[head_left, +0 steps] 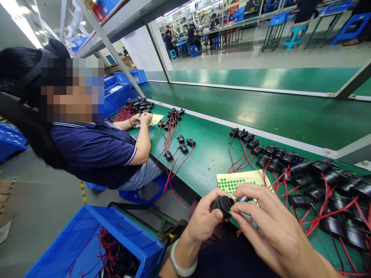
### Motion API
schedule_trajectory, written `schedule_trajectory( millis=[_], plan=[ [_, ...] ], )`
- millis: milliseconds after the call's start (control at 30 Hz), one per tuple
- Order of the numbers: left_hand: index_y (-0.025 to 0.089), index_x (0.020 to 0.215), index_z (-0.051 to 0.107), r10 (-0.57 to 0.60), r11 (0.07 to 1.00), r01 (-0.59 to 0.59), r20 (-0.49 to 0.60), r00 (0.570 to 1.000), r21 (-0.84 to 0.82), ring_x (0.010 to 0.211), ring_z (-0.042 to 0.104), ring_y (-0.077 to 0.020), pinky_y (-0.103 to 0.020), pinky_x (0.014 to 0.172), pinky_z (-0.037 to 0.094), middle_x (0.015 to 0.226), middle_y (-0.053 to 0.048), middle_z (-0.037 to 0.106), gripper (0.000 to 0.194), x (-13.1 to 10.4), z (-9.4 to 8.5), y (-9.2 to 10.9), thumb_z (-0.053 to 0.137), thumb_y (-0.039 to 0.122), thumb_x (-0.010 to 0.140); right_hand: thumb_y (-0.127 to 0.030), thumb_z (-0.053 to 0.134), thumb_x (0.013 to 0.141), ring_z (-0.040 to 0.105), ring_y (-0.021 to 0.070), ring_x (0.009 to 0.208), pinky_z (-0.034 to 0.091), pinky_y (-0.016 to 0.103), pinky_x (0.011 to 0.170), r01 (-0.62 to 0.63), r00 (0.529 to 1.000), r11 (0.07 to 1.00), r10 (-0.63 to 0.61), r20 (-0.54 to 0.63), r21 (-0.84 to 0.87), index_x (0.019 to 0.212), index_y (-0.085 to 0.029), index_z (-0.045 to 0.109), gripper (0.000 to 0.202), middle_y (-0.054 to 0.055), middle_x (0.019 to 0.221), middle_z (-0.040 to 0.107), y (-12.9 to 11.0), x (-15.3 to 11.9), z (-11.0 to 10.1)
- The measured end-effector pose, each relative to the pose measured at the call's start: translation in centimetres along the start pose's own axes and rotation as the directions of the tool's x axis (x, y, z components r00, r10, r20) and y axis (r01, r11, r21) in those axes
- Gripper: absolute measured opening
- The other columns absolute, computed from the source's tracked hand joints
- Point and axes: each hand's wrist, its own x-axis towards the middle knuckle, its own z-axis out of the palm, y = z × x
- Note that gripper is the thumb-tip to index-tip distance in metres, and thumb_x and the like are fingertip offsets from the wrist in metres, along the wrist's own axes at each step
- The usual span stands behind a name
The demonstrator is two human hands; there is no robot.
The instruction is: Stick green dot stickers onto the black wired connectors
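Observation:
My left hand (203, 218) is wrapped round a small black pump (222, 205), held just above the table's front edge. The thumb and forefinger of my right hand (269, 220) are pinched together at the pump's end, where a speck of green, a round dot sticker (229, 212), shows at the fingertips. Behind my hands lies a yellow sheet (224, 179) with rows of green dots, partly covered by my right fingers. To the right, many black pumps (290, 158) with red wires (285, 179) lie crowded on the green table (199, 170).
At left, a seated co-worker (92, 146) holds both hands near another yellow sheet (156, 119). Several pumps (182, 148) lie between us. A blue bin (87, 220) with wired pumps stands at lower left. A metal frame post (158, 50) rises beyond the table.

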Motion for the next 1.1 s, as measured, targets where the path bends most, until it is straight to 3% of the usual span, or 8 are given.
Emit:
schedule_trajectory(
  millis=[233, 633, 900, 1100],
  plan=[
    [0.014, 0.094, 0.058, -0.012, 1.0, 0.012, -0.014, 1.0, 0.013, 0.064, 0.04, -0.011, -0.021, 0.057, 0.035, 0.077, -0.001, 0.048, 0.056, -0.1, 0.1, 0.4, 0.064, 0.067, 0.079, -0.006, 0.054, 0.09, 0.061, 0.02, 0.104, 0.053, 0.029, 0.087, -0.048, 0.998, 0.997, 0.051, -0.048, 0.059, 0.099, -0.017, 0.059, 0.015, 0.01, 0.105, 0.062, -0.2, -0.2, -0.2],
    [0.013, 0.099, 0.062, 0.001, 1.0, 0.001, -0.08, 0.997, 0.018, 0.069, 0.04, -0.0126, -0.023, 0.063, 0.034, 0.081, -0.002, 0.051, 0.058, -0.4, 0.0, 0.5, 0.066, 0.067, 0.077, 0.002, 0.053, 0.086, 0.058, 0.0211, 0.11, 0.053, 0.032, 0.094, 0.027, 0.996, 0.999, -0.024, -0.091, 0.033, 0.112, -0.012, 0.064, 0.032, 0.013, 0.11, 0.061, -1.0, -0.6, 0.8],
    [0.018, 0.103, 0.065, 0.095, 0.986, -0.071, -0.152, 0.984, 0.151, 0.074, 0.047, -0.0147, -0.025, 0.071, 0.039, 0.087, -0.003, 0.059, 0.05, -1.2, 0.2, 1.0, 0.07, 0.061, 0.077, -0.005, 0.055, 0.089, 0.06, 0.0207, 0.112, 0.054, 0.032, 0.095, -0.145, 0.977, 0.966, 0.174, -0.124, 0.215, 0.114, -0.017, 0.063, 0.028, 0.011, 0.117, 0.06, -1.0, -1.9, 2.3],
    [0.016, 0.099, 0.064, 0.092, 0.996, -0.091, -0.163, 0.982, 0.012, 0.062, 0.04, -0.0108, -0.022, 0.059, 0.034, 0.073, 0.0, 0.053, 0.056, -0.8, 0.5, 0.6, 0.067, 0.068, 0.075, -0.009, 0.056, 0.089, 0.065, 0.0191, 0.103, 0.057, 0.028, 0.089, -0.172, 0.962, 0.956, 0.216, -0.17, 0.237, 0.112, -0.019, 0.065, 0.026, 0.009, 0.11, 0.064, -0.4, -2.2, 1.9]
  ],
)
